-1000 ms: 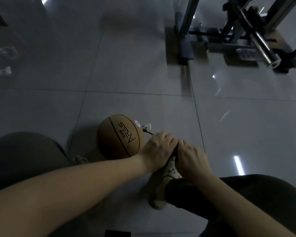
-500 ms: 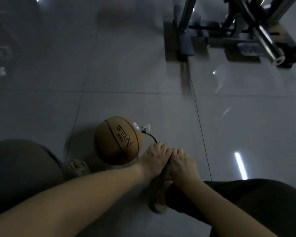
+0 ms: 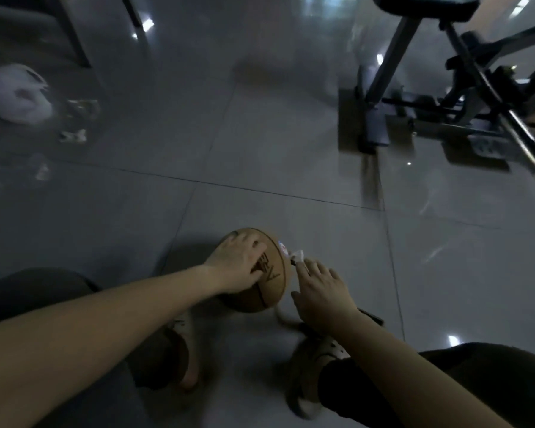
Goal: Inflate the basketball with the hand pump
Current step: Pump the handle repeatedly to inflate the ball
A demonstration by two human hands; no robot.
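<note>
Head view, dim light w/ some blur. Your L hand [image 3: 238, 267] lies flat on top of the basketball [image 3: 269, 291], fingers spread and relaxed over the far-left side and thumb along the printed logo. It's pressing, not clenched, nothing wrapped. The ball sits on the tiled floor [image 3: 260, 149] directly under that palm, btwn your two hands. Your R hand [image 3: 322, 295] is just right of the ball, released, fingers straight and fanned. Its index tip reaches fwd to a small white tag [image 3: 297, 254] sticking out of the ball's right side. A short dark stub [image 3: 292, 261] shows at that spot, touching the ball, but it's too small to say whether your fingertip actually touches it. As for the hand pump [image 3: 372, 318], only a dark bar pokes out just beyond your R wrist, the rest hidden by the forearm. Below the R hand, near your knee, is your right shoe [image 3: 306, 372], pale w/ holes. Below the L forearm is the left shoe [image 3: 184, 332], mostly in shadow. Well ahead of the R hand, far right, stands a metal gym frame [image 3: 464, 97] w/ a padded seat on top. Well ahead of the L hand, far left, a white bag [image 3: 16, 94] lies on the floor w/ a few small scraps beside it, too blurred to ID.
</note>
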